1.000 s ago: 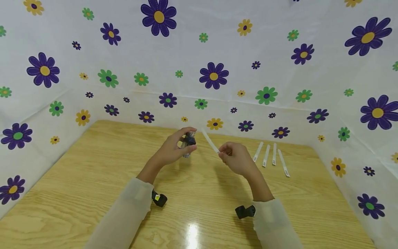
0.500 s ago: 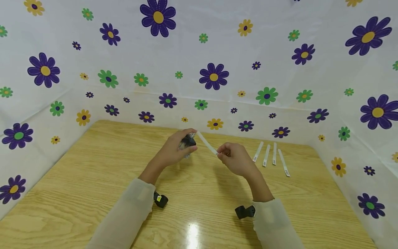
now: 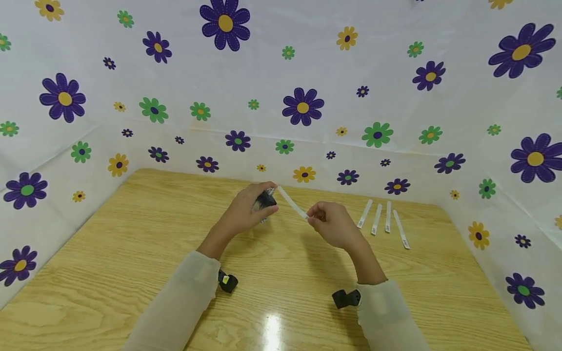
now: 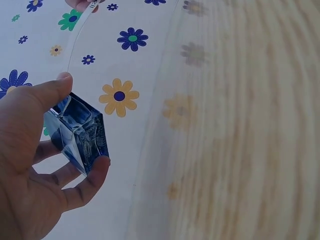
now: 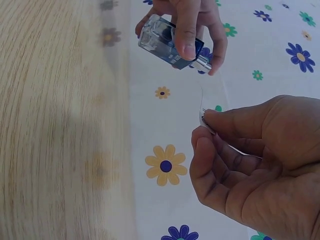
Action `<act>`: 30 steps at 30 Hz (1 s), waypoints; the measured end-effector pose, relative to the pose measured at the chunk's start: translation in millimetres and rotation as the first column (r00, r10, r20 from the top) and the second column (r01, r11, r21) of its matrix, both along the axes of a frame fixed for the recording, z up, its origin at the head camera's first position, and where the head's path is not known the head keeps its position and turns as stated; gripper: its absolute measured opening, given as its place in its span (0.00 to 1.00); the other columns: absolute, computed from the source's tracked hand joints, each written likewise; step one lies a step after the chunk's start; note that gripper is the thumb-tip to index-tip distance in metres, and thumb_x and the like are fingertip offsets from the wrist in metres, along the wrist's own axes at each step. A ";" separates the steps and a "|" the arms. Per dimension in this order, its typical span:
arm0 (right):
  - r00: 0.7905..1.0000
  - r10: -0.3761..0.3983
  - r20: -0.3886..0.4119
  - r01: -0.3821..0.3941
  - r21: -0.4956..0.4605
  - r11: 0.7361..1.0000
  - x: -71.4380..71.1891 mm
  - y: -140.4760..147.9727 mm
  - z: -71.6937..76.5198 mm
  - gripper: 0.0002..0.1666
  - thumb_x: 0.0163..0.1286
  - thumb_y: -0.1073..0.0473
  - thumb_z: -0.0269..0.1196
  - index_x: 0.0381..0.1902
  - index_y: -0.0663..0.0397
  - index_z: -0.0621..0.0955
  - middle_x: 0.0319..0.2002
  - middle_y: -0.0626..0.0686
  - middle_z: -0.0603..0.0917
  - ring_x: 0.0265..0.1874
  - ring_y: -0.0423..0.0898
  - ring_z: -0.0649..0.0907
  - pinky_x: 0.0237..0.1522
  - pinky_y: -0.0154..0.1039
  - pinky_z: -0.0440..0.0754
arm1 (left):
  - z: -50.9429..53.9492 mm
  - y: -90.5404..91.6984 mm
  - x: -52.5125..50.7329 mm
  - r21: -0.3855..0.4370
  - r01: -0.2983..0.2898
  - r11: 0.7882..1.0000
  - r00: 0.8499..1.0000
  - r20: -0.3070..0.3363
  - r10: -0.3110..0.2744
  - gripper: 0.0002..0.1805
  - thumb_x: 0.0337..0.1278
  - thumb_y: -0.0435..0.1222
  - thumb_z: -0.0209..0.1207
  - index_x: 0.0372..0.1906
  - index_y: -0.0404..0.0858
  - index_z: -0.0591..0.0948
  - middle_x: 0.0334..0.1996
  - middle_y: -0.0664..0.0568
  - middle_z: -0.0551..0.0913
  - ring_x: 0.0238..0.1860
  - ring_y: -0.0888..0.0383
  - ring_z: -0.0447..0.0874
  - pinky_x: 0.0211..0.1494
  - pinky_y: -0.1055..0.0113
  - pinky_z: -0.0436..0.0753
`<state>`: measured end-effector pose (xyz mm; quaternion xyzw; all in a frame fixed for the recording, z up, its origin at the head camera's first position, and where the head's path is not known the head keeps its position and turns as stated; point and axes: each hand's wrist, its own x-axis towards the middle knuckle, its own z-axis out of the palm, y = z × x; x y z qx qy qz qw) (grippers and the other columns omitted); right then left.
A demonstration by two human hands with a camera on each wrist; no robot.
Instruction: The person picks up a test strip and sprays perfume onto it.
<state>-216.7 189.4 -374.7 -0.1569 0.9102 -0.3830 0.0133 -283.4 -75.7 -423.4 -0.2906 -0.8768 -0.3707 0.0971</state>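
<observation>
My left hand (image 3: 239, 212) holds a glass perfume bottle (image 3: 266, 199) above the table, tilted, with the index finger at its silver spray top (image 5: 202, 64). The bottle is faceted, clear to dark blue, as the left wrist view shows; fingers and thumb hide part of it. To its right, my right hand (image 3: 334, 225) pinches a narrow white paper test strip (image 3: 291, 202) by its printed end between thumb and index finger. The strip's far end points up and left, close to the spray top. Whether they touch I cannot tell.
Several more white paper strips (image 3: 375, 219) lie side by side on the wooden table (image 3: 263, 263), to the right of my right hand. A white sheet with printed flowers (image 3: 246, 78) stands behind the table and along both sides.
A second ago the bottle stood more upright; my left hand has tilted it towards the strip. The strip has shifted slightly left and down. Over the last half second almost nothing has moved.
</observation>
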 end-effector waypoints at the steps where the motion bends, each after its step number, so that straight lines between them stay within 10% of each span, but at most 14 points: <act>1: 1.000 -0.001 0.000 0.001 0.001 1.000 -0.1 0.1 0.0 0.06 0.76 0.64 0.62 0.45 0.61 0.83 0.39 0.59 0.86 0.31 0.46 0.81 0.35 0.41 0.80 | -0.2 0.1 0.3 -0.005 -0.001 1.000 1.000 -0.003 0.001 0.33 0.68 0.52 0.64 0.74 0.53 0.69 0.70 0.45 0.73 0.71 0.38 0.68 0.70 0.35 0.68; 30: 1.000 -0.012 -0.012 0.012 0.018 1.000 0.7 -0.6 1.4 0.05 0.76 0.64 0.62 0.45 0.60 0.83 0.39 0.59 0.86 0.32 0.46 0.81 0.35 0.41 0.81 | 2.2 0.3 -0.5 -0.005 -0.029 1.000 0.999 0.022 0.029 0.33 0.68 0.55 0.63 0.74 0.54 0.70 0.71 0.45 0.72 0.71 0.40 0.68 0.70 0.37 0.69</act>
